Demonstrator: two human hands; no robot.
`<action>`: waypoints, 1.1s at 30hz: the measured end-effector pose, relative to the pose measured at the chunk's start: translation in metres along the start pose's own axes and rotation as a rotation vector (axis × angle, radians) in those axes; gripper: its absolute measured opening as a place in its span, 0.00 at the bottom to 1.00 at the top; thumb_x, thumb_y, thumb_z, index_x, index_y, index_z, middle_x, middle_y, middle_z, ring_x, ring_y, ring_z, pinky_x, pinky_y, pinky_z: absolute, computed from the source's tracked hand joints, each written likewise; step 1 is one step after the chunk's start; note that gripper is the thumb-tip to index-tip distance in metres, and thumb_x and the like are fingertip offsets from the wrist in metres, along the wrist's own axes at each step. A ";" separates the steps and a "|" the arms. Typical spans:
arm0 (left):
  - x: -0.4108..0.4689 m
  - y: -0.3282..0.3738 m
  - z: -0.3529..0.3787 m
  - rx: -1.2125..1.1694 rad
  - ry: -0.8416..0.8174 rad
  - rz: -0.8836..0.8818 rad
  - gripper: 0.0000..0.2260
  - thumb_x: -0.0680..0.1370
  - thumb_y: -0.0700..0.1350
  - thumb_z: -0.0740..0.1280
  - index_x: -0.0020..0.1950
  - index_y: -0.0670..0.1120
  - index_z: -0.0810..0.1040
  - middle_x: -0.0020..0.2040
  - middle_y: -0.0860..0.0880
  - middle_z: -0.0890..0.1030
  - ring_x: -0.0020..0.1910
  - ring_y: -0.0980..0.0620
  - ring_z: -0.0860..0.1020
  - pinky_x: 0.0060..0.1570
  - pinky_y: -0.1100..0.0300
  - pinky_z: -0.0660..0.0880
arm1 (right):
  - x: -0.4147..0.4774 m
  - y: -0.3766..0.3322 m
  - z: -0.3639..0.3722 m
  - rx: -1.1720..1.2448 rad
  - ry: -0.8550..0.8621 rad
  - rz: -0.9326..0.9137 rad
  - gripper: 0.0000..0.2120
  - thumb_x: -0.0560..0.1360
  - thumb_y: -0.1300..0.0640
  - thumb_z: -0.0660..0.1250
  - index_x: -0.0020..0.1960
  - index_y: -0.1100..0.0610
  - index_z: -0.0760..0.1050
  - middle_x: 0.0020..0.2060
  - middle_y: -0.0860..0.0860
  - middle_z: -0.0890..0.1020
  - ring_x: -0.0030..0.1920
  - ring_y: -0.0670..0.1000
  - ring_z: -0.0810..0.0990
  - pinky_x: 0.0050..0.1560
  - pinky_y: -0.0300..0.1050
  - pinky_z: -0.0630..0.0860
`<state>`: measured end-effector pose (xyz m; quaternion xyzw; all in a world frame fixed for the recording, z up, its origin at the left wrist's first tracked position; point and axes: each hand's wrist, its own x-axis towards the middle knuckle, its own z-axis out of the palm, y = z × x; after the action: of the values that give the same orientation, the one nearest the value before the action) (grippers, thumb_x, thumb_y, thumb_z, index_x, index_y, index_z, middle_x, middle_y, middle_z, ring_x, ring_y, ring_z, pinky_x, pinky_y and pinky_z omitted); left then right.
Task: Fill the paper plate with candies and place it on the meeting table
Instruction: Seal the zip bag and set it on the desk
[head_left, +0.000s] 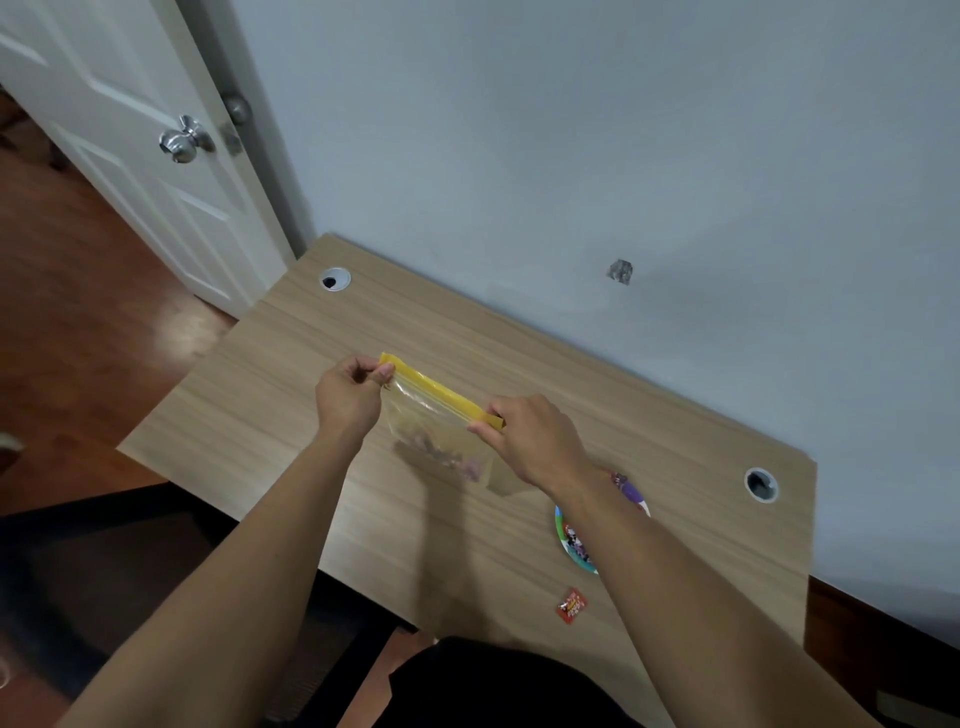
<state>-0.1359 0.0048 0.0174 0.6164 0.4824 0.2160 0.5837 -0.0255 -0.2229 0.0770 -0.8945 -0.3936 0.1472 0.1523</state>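
Observation:
A clear zip bag (431, 421) with a yellow seal strip hangs above the wooden table (291, 415), with a few candies (447, 460) pooled at its bottom. My left hand (350, 397) pinches the strip's left end and my right hand (524, 439) pinches its right end. A colourful printed paper plate (574, 543) lies on the table to the right, mostly hidden under my right forearm. One red wrapped candy (571, 605) lies on the table near the front edge, below the plate.
The table stands against a pale wall and has a cable hole at the back left (335, 279) and one at the right (761, 484). A white door (130, 145) stands open on the left over a brown wood floor. A dark chair (156, 582) sits at lower left.

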 end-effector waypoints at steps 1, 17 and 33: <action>0.001 -0.001 -0.001 -0.001 -0.001 0.001 0.09 0.80 0.40 0.75 0.41 0.49 0.81 0.45 0.42 0.86 0.46 0.48 0.82 0.55 0.54 0.78 | -0.001 0.001 0.001 0.006 0.000 0.001 0.17 0.80 0.36 0.67 0.50 0.49 0.82 0.43 0.51 0.86 0.48 0.58 0.83 0.44 0.52 0.79; -0.007 -0.019 -0.006 0.042 -0.096 -0.041 0.09 0.81 0.41 0.74 0.52 0.34 0.85 0.46 0.42 0.86 0.42 0.54 0.81 0.48 0.63 0.75 | -0.010 0.020 0.015 -0.069 -0.049 -0.059 0.22 0.81 0.34 0.65 0.42 0.52 0.77 0.42 0.55 0.86 0.45 0.62 0.82 0.41 0.53 0.75; -0.029 -0.041 -0.002 0.384 -0.115 0.148 0.19 0.84 0.43 0.66 0.75 0.43 0.77 0.70 0.46 0.81 0.61 0.49 0.80 0.63 0.55 0.76 | -0.112 0.108 0.068 0.314 -0.058 0.312 0.10 0.80 0.56 0.69 0.60 0.54 0.85 0.52 0.48 0.90 0.53 0.50 0.88 0.56 0.44 0.80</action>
<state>-0.1641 -0.0244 -0.0112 0.7612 0.4340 0.1267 0.4649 -0.0522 -0.3657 -0.0107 -0.9053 -0.2271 0.2540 0.2537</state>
